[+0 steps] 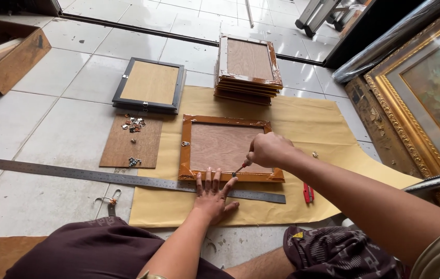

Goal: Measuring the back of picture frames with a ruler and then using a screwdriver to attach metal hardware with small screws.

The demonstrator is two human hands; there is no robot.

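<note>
One wooden box (8,54) sits far left of the brown-taped frame (225,149); it holds wooden scraps and other items too small to identify. One long steel ruler (101,176) runs along the floor from the far left and passes just below the frame's near edge. One small plywood board (132,142) lies just left of the frame, carrying two little heaps of metal hangers (133,124), count not readable. One dark-framed panel (149,85) lies face down beyond that board, up and left of the taped frame. The taped frame itself lies back side up on one sheet of yellow-brown paper (302,124), centre of view. The left hand (211,194) lies flat, fingers spread apart, over the ruler with the fingertips touching the frame's near edge. The right hand (269,150) is closed tight round a small tool (239,168), its tip at the frame's lower right rail. One stack of similar taped frames (247,67) stands beyond the frame; number in the stack cannot be told. One red cutter (308,192) lies right of the frame. One large gilt-framed painting (427,98) leans at far right.
</note>
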